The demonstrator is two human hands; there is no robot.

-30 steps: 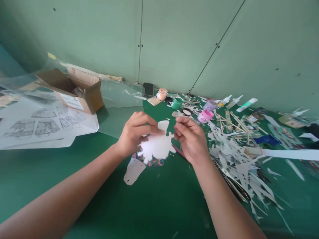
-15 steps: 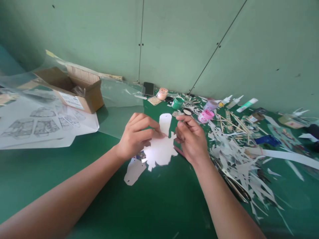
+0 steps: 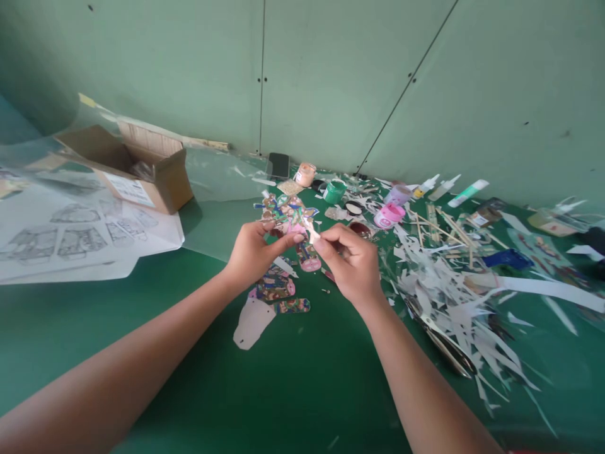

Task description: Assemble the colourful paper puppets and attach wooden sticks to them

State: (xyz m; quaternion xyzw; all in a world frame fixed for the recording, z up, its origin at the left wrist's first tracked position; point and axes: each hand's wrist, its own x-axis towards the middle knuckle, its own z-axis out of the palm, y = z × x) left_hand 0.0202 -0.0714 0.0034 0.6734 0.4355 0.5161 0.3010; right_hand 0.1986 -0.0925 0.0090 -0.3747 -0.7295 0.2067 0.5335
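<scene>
**Printed paper cutout pinched between both hands**

Printed paper cutout (image 3: pixel 289 217), colourful side showing, is held above the green cutting mat (image 3: pixel 189 353). Left of the fingers lie printed sheets (image 3: pixel 70 233) and a cardboard box (image 3: pixel 142 170). The left hand (image 3: pixel 255 252) pinches the cutout's lower edge between thumb and forefinger; the right hand (image 3: pixel 352 261) grips a small tab beside it, fingertips nearly touching. Below the fingers lie more cutouts (image 3: pixel 271 299). Right of them, paint pots (image 3: pixel 388 215) and paper scraps (image 3: pixel 454 296).

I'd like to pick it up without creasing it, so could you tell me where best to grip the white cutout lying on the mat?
Pinch the white cutout at its narrow upper end, from the left side: it lies flat, and that side of the mat is bare.
</scene>
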